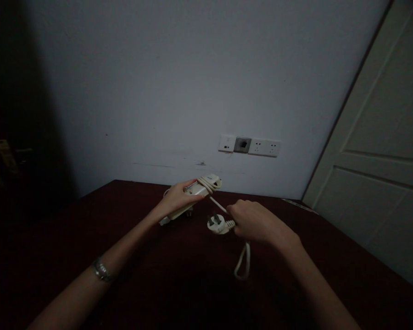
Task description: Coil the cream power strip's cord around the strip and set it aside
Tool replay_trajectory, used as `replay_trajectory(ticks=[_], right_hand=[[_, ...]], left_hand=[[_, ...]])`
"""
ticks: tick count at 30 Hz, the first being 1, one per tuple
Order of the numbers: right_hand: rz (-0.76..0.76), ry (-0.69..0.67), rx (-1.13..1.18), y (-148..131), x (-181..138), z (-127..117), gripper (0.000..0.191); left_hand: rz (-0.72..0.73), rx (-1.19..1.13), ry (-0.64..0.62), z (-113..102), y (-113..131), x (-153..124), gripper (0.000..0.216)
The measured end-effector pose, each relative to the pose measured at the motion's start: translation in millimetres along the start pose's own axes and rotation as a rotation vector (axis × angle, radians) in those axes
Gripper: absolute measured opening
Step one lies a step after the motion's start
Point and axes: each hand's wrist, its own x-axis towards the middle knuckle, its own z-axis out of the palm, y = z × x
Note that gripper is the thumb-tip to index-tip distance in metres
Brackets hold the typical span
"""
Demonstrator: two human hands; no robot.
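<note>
My left hand grips a white power strip, tilted with its far end up and to the right. Several turns of white cord are wrapped around that far end. From there the cord runs to my right hand, whose fingers are closed on it close to the plug. The white plug sticks out to the left of that hand, its dark flat pins facing up and left. Below the right hand hangs a loop of the cord. A small dark object shows under the strip, too dim to name.
A dark red table extends beneath both hands to the wall. Wall sockets and other plates are set low on it. A pale panelled door stands at the right. The left side is very dark, with a brass-coloured plate.
</note>
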Motion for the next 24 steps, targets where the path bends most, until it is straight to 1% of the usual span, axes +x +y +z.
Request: replay_trajectory(ticks=[2, 4, 8, 11, 15, 19, 21, 24], right_hand=[[-0.048, 0.006, 0.002, -1.9, -1.9, 0.0, 0.020], [-0.094, 0.020, 0.015, -1.8, -2.8, 1.0, 0.022], [-0.141, 0.053, 0.074, 5.7, -5.1, 0.7, 0.024], [-0.161, 0.019, 0.133, 13.9, -7.6, -2.3, 0.017], [-0.221, -0.060, 0.253, 21.1, -9.3, -6.1, 0.013], [-0.291, -0.158, 0.437, 24.4, -7.1, -5.7, 0.009], [-0.337, -0.185, 0.512, 26.1, -5.3, -4.3, 0.008], [-0.405, -0.215, 0.621, 30.4, -3.5, -3.0, 0.013]], left_hand=[[0.040, 0.144, -0.041, 4.4, -1.2, -2.3, 0.073], [0.081, 0.278, -0.112, 7.1, 0.8, -5.7, 0.074], [0.180, 0.485, -0.245, 10.7, 12.2, -15.5, 0.072], [0.242, 0.622, -0.300, 15.6, 22.6, -24.0, 0.073], [0.344, 0.790, -0.323, 22.5, 34.1, -35.2, 0.073], [0.456, 0.868, -0.373, 23.2, 43.5, -43.6, 0.076], [0.495, 0.871, -0.428, 21.9, 48.3, -46.7, 0.067], [0.551, 0.814, -0.536, 19.5, 55.5, -50.4, 0.052]])
